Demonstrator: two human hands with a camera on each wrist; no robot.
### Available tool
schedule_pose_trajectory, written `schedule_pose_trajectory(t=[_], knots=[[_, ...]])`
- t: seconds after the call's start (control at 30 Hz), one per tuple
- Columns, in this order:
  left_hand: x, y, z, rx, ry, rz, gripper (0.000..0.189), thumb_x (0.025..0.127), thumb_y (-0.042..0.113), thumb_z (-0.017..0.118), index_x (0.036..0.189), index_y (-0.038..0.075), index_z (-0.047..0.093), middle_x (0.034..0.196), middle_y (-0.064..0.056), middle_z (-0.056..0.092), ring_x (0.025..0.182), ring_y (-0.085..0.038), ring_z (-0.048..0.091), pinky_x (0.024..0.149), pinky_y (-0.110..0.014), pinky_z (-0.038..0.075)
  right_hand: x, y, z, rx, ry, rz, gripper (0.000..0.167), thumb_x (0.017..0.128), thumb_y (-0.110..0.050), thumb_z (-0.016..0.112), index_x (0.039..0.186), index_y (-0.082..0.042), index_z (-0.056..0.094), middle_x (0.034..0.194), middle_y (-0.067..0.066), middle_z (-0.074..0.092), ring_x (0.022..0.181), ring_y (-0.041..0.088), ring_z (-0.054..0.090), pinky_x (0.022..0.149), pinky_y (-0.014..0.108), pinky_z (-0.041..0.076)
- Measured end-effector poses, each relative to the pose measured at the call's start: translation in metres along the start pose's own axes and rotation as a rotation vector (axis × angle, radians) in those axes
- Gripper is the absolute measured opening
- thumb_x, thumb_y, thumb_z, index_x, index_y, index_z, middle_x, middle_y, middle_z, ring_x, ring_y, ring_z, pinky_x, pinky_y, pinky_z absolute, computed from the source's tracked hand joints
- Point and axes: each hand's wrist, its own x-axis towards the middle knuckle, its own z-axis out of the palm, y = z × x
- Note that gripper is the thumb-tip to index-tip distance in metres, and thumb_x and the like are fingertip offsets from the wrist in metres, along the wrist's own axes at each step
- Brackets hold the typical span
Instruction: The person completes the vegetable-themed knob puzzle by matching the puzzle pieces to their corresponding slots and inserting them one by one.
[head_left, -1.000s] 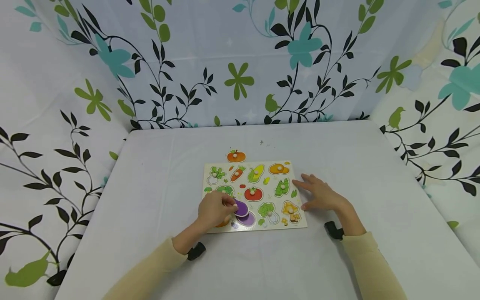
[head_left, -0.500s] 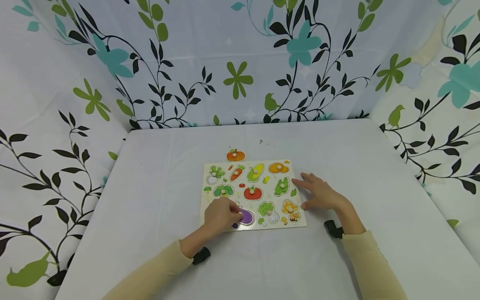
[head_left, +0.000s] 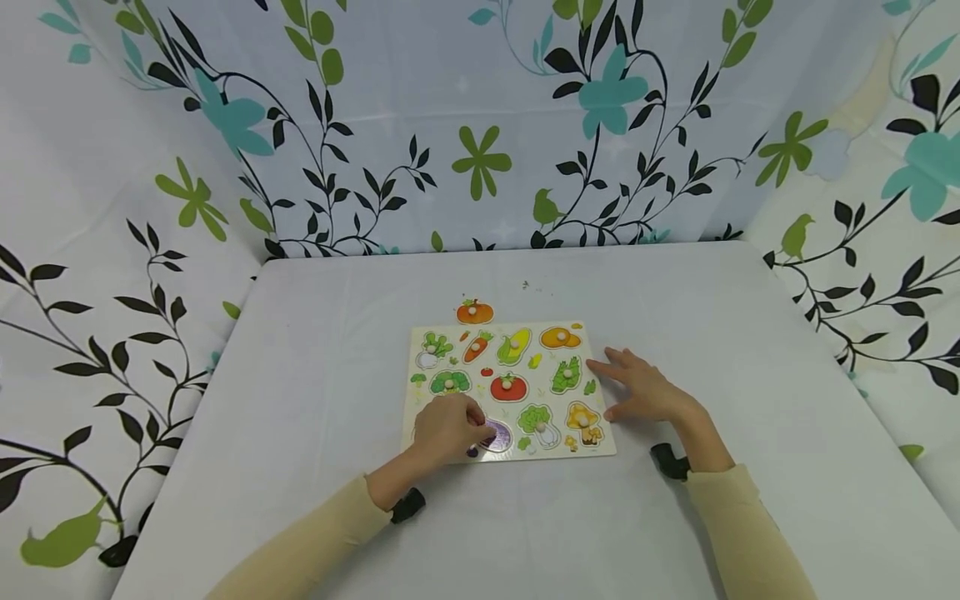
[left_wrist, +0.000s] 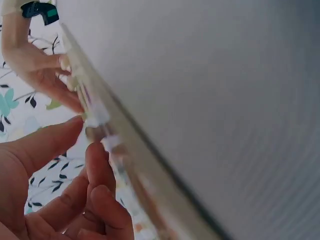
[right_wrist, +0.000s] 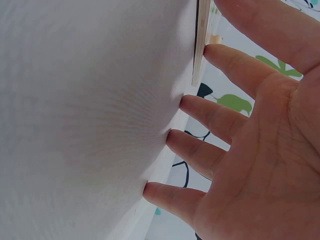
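Observation:
A wooden peg puzzle board [head_left: 459, 454] printed with vegetables lies on the white table. My left hand [head_left: 450, 429] is over its lower left part, with thumb and index finger at the knob [left_wrist: 93, 134] of the purple eggplant piece [head_left: 501, 437], pinching it. That piece lies in or on its matching outline; a shiny reflection covers it. The left hand hides the board's lower left corner. At the right edge of the board, my right hand [head_left: 643, 387] rests with spread fingers, one fingertip touching the board's side and others [right_wrist: 200, 150] on the table.
Beyond the board's far edge lies a loose pumpkin piece [head_left: 475, 312]. Other knobbed pieces, including a tomato [head_left: 509, 387], a corn [head_left: 514, 347] and a mushroom [head_left: 584, 421], sit in the board. Leaf-patterned cloth [head_left: 420, 83] encloses the table's back and sides.
The eggplant piece, earlier held tilted above its outline, has come down onto it. My left hand moved right and slightly down with it. The right hand has stayed in place.

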Motion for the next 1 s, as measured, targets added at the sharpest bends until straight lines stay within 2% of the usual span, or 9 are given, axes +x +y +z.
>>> schedule_pose_trajectory(t=[0.1,0.17,0.37,0.47,0.6,0.7,0.8,0.87,1.0], knots=[[0.012,0.004,-0.014,-0.022,0.030,-0.015,0.021,0.081,0.030,0.078,0.085,0.011,0.072,0.068,0.003,0.060,0.059,-0.010,0.051,0.048,-0.022,0.036,-0.001,-0.001,0.000,0.007,-0.001,0.007,0.084,0.075,-0.020,0.082,0.148,-0.009,0.042,0.158,0.028,0.022,0.146,0.053,0.009,0.110,0.075,0.012],[0.026,0.006,-0.024,-0.038,0.068,-0.025,0.023,0.083,0.029,0.077,0.094,0.009,0.072,0.072,-0.001,0.063,0.059,-0.012,0.052,0.048,-0.022,0.036,-0.002,-0.001,-0.001,0.008,0.000,0.010,0.084,0.075,-0.020,0.082,0.148,-0.009,0.042,0.158,0.028,0.022,0.145,0.053,0.008,0.110,0.075,0.012],[0.085,0.007,-0.052,-0.085,0.192,-0.088,0.029,0.086,0.022,0.074,0.111,0.008,0.071,0.086,-0.008,0.070,0.062,-0.019,0.058,0.048,-0.023,0.036,-0.003,-0.001,-0.002,0.007,0.009,0.000,0.084,0.075,-0.021,0.082,0.148,-0.009,0.043,0.157,0.028,0.023,0.145,0.054,0.009,0.110,0.075,0.013],[0.113,0.002,-0.058,-0.116,0.201,-0.156,0.030,0.087,0.021,0.073,0.115,0.009,0.071,0.095,-0.011,0.071,0.068,-0.023,0.063,0.052,-0.025,0.042,-0.003,-0.002,-0.002,0.017,0.009,-0.008,0.084,0.075,-0.022,0.082,0.148,-0.009,0.043,0.157,0.028,0.023,0.145,0.054,0.009,0.110,0.075,0.013],[0.140,-0.001,-0.059,-0.181,0.181,-0.257,0.027,0.088,0.021,0.072,0.113,0.010,0.071,0.105,-0.012,0.072,0.078,-0.025,0.066,0.059,-0.028,0.046,-0.002,-0.001,-0.002,0.018,0.007,-0.014,0.084,0.074,-0.023,0.082,0.147,-0.009,0.043,0.157,0.029,0.024,0.144,0.055,0.010,0.109,0.075,0.014],[0.151,-0.002,-0.056,-0.230,0.184,-0.305,0.023,0.088,0.022,0.071,0.108,0.009,0.072,0.107,-0.011,0.072,0.079,-0.023,0.062,0.061,-0.028,0.044,-0.001,0.001,0.001,0.014,0.002,-0.004,0.084,0.074,-0.022,0.082,0.148,-0.010,0.043,0.158,0.027,0.023,0.145,0.054,0.009,0.110,0.074,0.013],[0.158,-0.002,-0.051,-0.260,0.186,-0.317,0.019,0.089,0.023,0.069,0.103,0.009,0.072,0.106,-0.010,0.072,0.076,-0.020,0.059,0.060,-0.026,0.042,-0.001,0.002,0.002,0.011,0.002,0.006,0.084,0.074,-0.021,0.082,0.148,-0.010,0.043,0.158,0.027,0.023,0.146,0.053,0.009,0.110,0.074,0.013],[0.163,-0.002,-0.046,-0.245,0.175,-0.331,0.017,0.088,0.024,0.069,0.098,0.009,0.072,0.102,-0.009,0.072,0.074,-0.018,0.058,0.057,-0.025,0.041,-0.002,0.003,0.002,0.010,0.001,0.010,0.084,0.075,-0.021,0.082,0.148,-0.011,0.042,0.159,0.026,0.023,0.146,0.052,0.009,0.111,0.074,0.013],[0.172,-0.002,-0.037,-0.156,0.135,-0.375,0.014,0.087,0.023,0.069,0.088,0.010,0.072,0.092,-0.006,0.073,0.070,-0.018,0.059,0.052,-0.025,0.041,-0.002,0.002,0.000,0.005,0.004,0.001,0.083,0.075,-0.021,0.082,0.148,-0.010,0.042,0.158,0.026,0.023,0.146,0.052,0.010,0.110,0.074,0.014]])
